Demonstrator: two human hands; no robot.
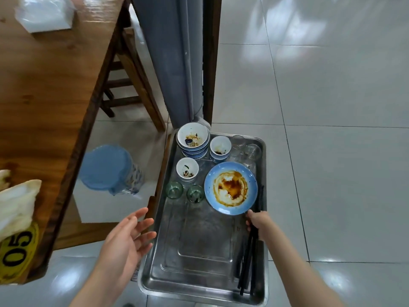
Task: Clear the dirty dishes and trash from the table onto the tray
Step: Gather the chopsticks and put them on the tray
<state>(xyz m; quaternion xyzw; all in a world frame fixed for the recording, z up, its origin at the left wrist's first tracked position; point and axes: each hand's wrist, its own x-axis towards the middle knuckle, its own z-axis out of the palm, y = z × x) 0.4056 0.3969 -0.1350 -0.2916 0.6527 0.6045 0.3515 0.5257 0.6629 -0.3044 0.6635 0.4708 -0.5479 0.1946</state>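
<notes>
Here, in the head view, a steel tray [199, 251] sits low over the tiled floor, beside the wooden table [44, 85]. At its far left corner stands a stack of blue-rimmed bowls [193, 138] with sauce scraps inside; just right of it is a small white cup [220, 146], and nearer, a second soiled cup [187, 169]. Clear glasses [247, 150] crowd the far right corner, though their number is hard to tell through the glare. Two greenish glasses [184, 191] stand side by side in front of the second cup. A blue plate [230, 188] smeared with brown sauce lies right of them.

The right hand [257, 223] is at the plate's near edge, its fingers curled round dark chopsticks [246, 258] that run along the tray's right side. The left hand [127, 235] hovers just off the tray's left rim, palm up, fingers spread and holding nothing.

On the table, crumpled white napkins [15, 204] lie near the edge over a yellow number tag [17, 251], and a white packet [44, 14] lies at the far end. A blue-lidded bin [108, 169] stands on the floor under the table edge.
</notes>
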